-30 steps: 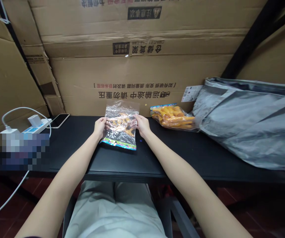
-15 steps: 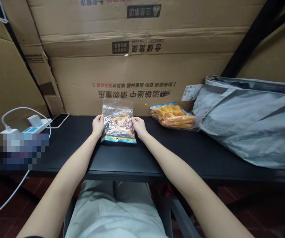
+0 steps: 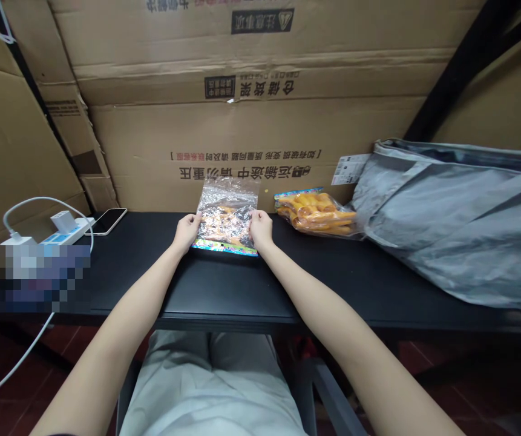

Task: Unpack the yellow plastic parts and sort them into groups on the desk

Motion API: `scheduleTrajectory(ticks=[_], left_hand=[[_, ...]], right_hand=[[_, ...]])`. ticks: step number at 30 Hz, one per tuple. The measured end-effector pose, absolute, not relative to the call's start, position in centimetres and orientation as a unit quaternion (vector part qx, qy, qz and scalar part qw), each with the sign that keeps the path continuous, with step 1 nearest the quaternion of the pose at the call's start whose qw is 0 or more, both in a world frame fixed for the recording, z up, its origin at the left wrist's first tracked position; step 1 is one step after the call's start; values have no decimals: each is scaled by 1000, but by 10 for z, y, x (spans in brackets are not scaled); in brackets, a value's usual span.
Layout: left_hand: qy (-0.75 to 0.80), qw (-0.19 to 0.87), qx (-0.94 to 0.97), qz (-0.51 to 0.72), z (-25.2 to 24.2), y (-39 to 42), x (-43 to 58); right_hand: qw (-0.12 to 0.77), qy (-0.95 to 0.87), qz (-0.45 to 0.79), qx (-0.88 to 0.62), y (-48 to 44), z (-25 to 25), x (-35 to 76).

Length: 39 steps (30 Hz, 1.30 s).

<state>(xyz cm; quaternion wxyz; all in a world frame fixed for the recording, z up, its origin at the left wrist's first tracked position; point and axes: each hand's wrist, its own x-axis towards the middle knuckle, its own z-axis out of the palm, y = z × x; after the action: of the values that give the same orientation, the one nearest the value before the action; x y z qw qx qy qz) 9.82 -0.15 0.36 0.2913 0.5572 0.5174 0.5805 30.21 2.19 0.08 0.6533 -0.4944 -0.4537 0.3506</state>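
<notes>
A clear plastic bag [image 3: 226,221] with orange pieces inside is held up over the black table, its colourful printed strip along the lower edge. Glare hides what kind of pieces they are. My left hand [image 3: 187,232] pinches the bag's left side, and my right hand [image 3: 261,229] pinches the right side, both with fingers closed on the plastic. To the right of my right hand lies another clear bag of orange, tube-like pieces [image 3: 314,212], a blue printed strip along its top.
A large grey fabric bag [image 3: 460,230] fills the table's right side. On the left are a phone [image 3: 109,221], a white power strip [image 3: 73,232] with chargers and a white cable [image 3: 33,200]. Upright cardboard [image 3: 251,130] stands behind the black table [image 3: 228,297].
Both hands have shifted a little to the right and slightly away from me, carrying the bag with them. The second bag and everything else stay where they were.
</notes>
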Motion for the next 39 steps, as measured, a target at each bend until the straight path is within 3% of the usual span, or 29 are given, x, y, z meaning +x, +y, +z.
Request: scheduleTrajectory(ticks=[8, 12, 18, 27, 34, 39], left_hand=[[536, 188, 591, 573, 11, -4, 88], [524, 227, 573, 588, 9, -5, 90], [514, 406, 469, 592, 8, -2, 91], [521, 385, 439, 623, 7, 2, 81], [497, 409, 468, 605, 2, 4, 83], [490, 395, 477, 614, 3, 6, 84]], right_hand=[[637, -487, 349, -484, 25, 0, 306], [633, -470, 380, -483, 19, 5, 304], [607, -465, 423, -488, 15, 8, 302], [562, -484, 471, -478, 10, 6, 294], [595, -506, 435, -448, 14, -2, 295], [581, -481, 495, -432, 14, -1, 294]])
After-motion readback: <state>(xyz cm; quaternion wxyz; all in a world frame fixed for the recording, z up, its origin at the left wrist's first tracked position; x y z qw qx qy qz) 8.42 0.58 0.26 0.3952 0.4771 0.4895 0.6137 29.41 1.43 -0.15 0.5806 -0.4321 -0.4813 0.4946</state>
